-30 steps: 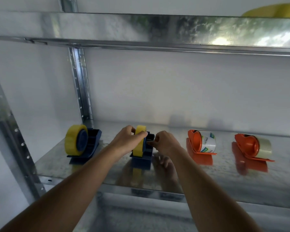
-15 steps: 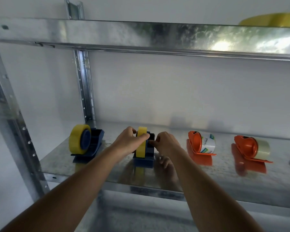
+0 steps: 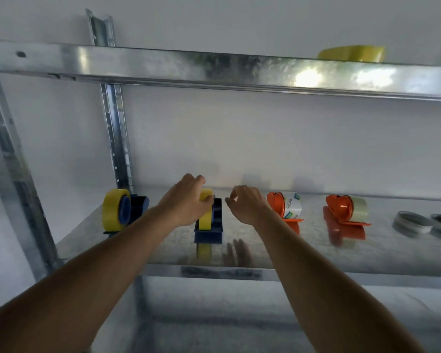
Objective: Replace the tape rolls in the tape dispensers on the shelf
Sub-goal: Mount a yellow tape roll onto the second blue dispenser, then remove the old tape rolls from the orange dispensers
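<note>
The left hand (image 3: pixel 186 203) curls over the yellow tape roll (image 3: pixel 205 212) that stands upright in the second blue dispenser (image 3: pixel 210 225) on the metal shelf (image 3: pixel 265 250), thumb and fingers gripping it. The right hand (image 3: pixel 245 205) hovers just beside the dispenser's right edge, apart from it, with fingers loosely curled around nothing.

The step in hand looks like seating or lifting this roll. To do it well, the right hand should steady the dispenser body while the left moves the roll straight along its slot, so the light base does not slide on the slick metal.

To the left stands another blue dispenser with a yellow roll (image 3: pixel 116 210). To the right sit 2 orange dispensers: the nearer (image 3: pixel 283 207) holds a white labelled roll and the farther (image 3: pixel 346 208) a clear one. Spare flat rolls (image 3: pixel 413 222) lie at the far right, and a yellow roll (image 3: pixel 351 53) rests on the upper shelf.
</note>
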